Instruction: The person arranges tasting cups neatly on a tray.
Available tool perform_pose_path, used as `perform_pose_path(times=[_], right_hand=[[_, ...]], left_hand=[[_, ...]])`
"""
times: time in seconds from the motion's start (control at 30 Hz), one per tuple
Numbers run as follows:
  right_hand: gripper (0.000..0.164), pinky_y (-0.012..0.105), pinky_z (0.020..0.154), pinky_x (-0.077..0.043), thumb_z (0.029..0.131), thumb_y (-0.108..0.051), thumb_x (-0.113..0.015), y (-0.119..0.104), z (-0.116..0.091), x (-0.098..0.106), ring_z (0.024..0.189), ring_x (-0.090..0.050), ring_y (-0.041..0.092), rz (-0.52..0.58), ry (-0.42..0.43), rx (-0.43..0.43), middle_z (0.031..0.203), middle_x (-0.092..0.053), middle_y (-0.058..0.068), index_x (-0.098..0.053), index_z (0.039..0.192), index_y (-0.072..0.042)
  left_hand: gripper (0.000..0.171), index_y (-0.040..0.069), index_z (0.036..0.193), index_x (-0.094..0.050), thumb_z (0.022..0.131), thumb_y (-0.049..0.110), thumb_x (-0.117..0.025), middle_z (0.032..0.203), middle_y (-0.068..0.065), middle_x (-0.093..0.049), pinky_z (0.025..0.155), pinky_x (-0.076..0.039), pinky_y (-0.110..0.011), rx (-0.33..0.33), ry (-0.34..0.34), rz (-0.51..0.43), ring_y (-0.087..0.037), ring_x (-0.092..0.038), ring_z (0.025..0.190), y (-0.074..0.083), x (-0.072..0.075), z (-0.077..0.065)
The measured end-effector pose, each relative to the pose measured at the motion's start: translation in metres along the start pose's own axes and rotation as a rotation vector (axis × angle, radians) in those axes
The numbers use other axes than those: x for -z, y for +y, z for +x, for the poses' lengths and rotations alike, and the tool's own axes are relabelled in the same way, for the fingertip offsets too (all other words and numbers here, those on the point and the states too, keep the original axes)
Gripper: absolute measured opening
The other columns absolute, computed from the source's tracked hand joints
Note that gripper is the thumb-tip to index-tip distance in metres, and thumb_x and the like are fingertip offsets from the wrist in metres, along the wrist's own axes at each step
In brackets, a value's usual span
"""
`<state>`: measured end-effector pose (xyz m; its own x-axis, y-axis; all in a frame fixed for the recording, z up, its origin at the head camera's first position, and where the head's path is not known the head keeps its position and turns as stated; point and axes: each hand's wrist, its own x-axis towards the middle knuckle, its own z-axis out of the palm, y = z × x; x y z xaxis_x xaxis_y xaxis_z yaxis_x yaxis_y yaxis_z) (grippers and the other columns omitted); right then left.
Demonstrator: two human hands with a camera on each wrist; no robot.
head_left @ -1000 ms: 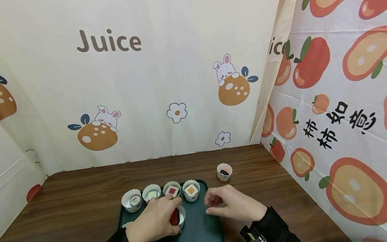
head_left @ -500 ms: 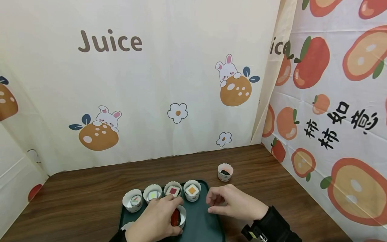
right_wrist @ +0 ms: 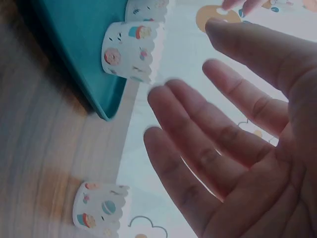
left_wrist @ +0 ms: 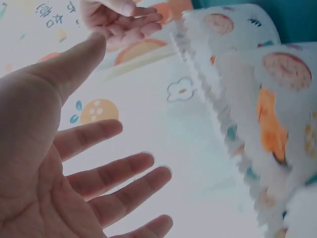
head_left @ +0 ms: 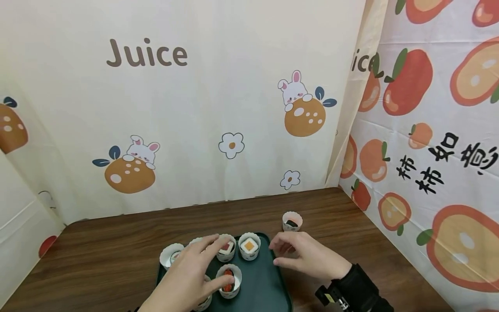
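On a dark green tray (head_left: pixel 263 281), a paper cup (head_left: pixel 230 294) with a scalloped rim holds a red-topped sushi piece (head_left: pixel 228 281). My left hand (head_left: pixel 189 271) is above the tray beside this cup, fingers spread, holding nothing. In the left wrist view its palm (left_wrist: pixel 29 193) faces the patterned cup walls. My right hand (head_left: pixel 309 255) hovers at the tray's right edge, fingers loosely bent and holding nothing. Just beyond it on the table stands a cup (head_left: pixel 288 226) with a dark piece inside; the right wrist view shows that cup (right_wrist: pixel 101 210) too.
Along the tray's far side stand several cups, including one with an orange-centred white piece (head_left: pixel 249 246) and one with a red-centred piece (head_left: pixel 227 248). My left hand partly covers others, such as a cup (head_left: pixel 202 303) near the front. A patterned curtain (head_left: pixel 187 108) backs the wooden table (head_left: pixel 117 260).
My left hand has let go of the cup with the red-topped sushi, spread its fingers and lifted leftward. The cup stays on the tray. My right hand has barely moved.
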<state>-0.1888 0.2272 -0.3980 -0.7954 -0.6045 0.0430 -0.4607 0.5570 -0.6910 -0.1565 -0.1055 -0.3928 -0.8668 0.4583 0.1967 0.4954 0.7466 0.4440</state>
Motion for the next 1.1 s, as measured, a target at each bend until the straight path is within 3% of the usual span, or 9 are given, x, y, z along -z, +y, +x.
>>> perform_pose_path(times=[0.13, 0.3, 0.47, 0.67, 1.1], right_hand=[[0.035, 0.036, 0.097, -0.061, 0.103, -0.035, -0.074, 0.002, 0.001, 0.005, 0.11, -0.068, 0.015, -0.095, 0.061, -0.002, 0.124, -0.07, 0.002, -0.067, 0.133, -0.017], [0.044, 0.035, 0.095, -0.058, 0.102, -0.033, -0.075, 0.003, 0.003, 0.01, 0.111, -0.059, 0.013, -0.283, 0.136, 0.006, 0.126, -0.06, -0.002, -0.064, 0.141, -0.019], [0.057, 0.048, 0.102, -0.058, 0.1, -0.033, -0.078, 0.005, 0.009, 0.013, 0.126, -0.061, 0.026, -0.385, 0.172, -0.036, 0.141, -0.061, 0.006, -0.058, 0.151, -0.018], [0.063, 0.063, 0.106, -0.052, 0.096, -0.028, -0.083, 0.017, 0.018, 0.017, 0.134, -0.058, 0.043, -0.446, 0.204, -0.104, 0.146, -0.06, 0.017, -0.058, 0.151, -0.012], [0.068, 0.06, 0.098, -0.056, 0.091, -0.023, -0.087, 0.049, 0.038, 0.026, 0.12, -0.059, 0.047, -0.463, 0.172, -0.259, 0.139, -0.058, 0.026, -0.057, 0.148, -0.005]], left_hand=[[0.078, 0.036, 0.159, -0.051, 0.091, 0.064, -0.076, 0.159, -0.007, -0.057, 0.11, -0.047, -0.072, 0.067, 0.027, 0.027, -0.036, -0.062, 0.139, -0.001, 0.01, -0.006], [0.077, 0.034, 0.162, -0.047, 0.095, 0.062, -0.073, 0.162, -0.008, -0.055, 0.115, -0.04, -0.074, 0.07, 0.081, 0.131, -0.033, -0.06, 0.143, -0.007, 0.021, -0.015], [0.08, 0.036, 0.166, -0.041, 0.096, 0.063, -0.07, 0.166, -0.01, -0.05, 0.115, -0.039, -0.076, 0.084, 0.095, 0.201, -0.036, -0.06, 0.142, -0.013, 0.029, -0.021], [0.08, 0.037, 0.166, -0.039, 0.097, 0.067, -0.066, 0.167, -0.011, -0.049, 0.115, -0.038, -0.078, 0.106, 0.093, 0.215, -0.037, -0.061, 0.141, -0.016, 0.036, -0.024], [0.081, 0.038, 0.166, -0.04, 0.096, 0.073, -0.063, 0.164, -0.01, -0.052, 0.112, -0.04, -0.077, 0.16, 0.086, 0.189, -0.035, -0.066, 0.135, -0.016, 0.042, -0.024]])
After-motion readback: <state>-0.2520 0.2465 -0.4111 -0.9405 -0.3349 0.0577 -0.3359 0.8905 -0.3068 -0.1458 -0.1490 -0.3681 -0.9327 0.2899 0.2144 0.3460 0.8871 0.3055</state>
